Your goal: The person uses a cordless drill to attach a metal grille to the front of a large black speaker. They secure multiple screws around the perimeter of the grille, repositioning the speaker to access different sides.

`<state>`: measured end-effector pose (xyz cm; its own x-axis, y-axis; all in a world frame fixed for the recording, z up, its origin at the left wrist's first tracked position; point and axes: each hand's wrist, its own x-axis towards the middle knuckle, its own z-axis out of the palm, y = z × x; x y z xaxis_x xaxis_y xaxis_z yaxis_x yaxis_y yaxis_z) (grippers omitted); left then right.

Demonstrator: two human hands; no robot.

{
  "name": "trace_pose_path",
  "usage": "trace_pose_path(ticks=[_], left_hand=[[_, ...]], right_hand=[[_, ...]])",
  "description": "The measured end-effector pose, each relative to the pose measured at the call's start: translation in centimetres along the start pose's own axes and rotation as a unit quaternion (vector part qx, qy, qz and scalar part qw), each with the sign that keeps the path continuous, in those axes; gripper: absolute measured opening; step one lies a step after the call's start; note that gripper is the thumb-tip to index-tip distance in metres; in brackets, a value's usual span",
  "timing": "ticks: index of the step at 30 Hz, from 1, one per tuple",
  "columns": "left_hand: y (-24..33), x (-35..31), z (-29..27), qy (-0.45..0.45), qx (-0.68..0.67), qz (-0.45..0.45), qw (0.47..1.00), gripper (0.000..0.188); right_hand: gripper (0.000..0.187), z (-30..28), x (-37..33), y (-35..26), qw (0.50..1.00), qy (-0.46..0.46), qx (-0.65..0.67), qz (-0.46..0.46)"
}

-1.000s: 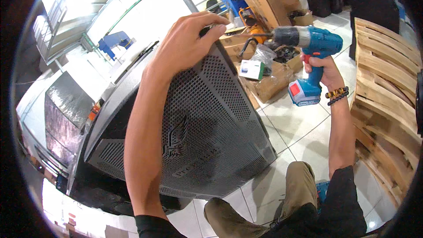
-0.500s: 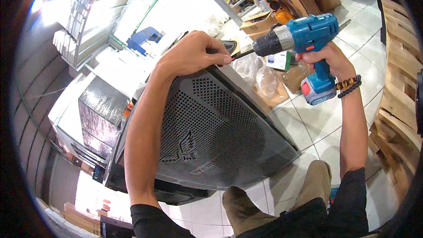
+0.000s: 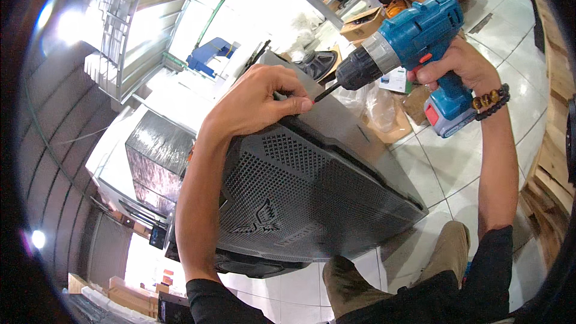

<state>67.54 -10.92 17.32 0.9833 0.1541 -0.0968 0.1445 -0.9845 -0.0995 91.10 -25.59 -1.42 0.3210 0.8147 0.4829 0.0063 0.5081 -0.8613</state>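
Note:
A blue cordless drill (image 3: 414, 33) with a black chuck is gripped by its handle in my right hand (image 3: 450, 69). Its long dark bit (image 3: 327, 92) points left and down toward the top of a large speaker cabinet (image 3: 306, 192) with a black perforated metal grille. My left hand (image 3: 264, 99) rests over the cabinet's upper edge. Thumb and forefinger of that hand are pinched together right at the bit's reddish tip; whatever sits between them is too small to make out. The cabinet's plain grey side panel (image 3: 366, 138) faces right.
A loose round speaker cone (image 3: 318, 65) lies beyond the cabinet, near clear plastic bags (image 3: 381, 108) and an open cardboard box (image 3: 362, 24). Wooden pallets (image 3: 549, 174) stand along the right. At left is a block wrapped in shiny film (image 3: 156, 156). White floor tiles (image 3: 432, 162) surround my legs.
The view has shifted, so the cabinet sits slightly right. The drill is tilted more steeply, its bit tip lower and still at my left fingers.

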Motion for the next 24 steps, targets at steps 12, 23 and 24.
trace_pose_path(ticks=[12,23,24], left_hand=[[0.5,0.5,-0.1,0.006,0.052,0.000,0.999,0.023],[0.1,0.3,0.2,-0.006,0.090,0.028,0.995,0.022],[-0.1,0.2,0.3,-0.003,0.091,0.034,0.995,0.022]], right_hand=[[0.046,-1.4,2.5,1.6,1.000,0.001,-0.013,-0.014],[0.037,0.6,2.6,-1.0,0.972,0.064,-0.223,0.047],[0.041,1.1,2.4,-1.3,0.953,0.096,-0.283,0.042]])
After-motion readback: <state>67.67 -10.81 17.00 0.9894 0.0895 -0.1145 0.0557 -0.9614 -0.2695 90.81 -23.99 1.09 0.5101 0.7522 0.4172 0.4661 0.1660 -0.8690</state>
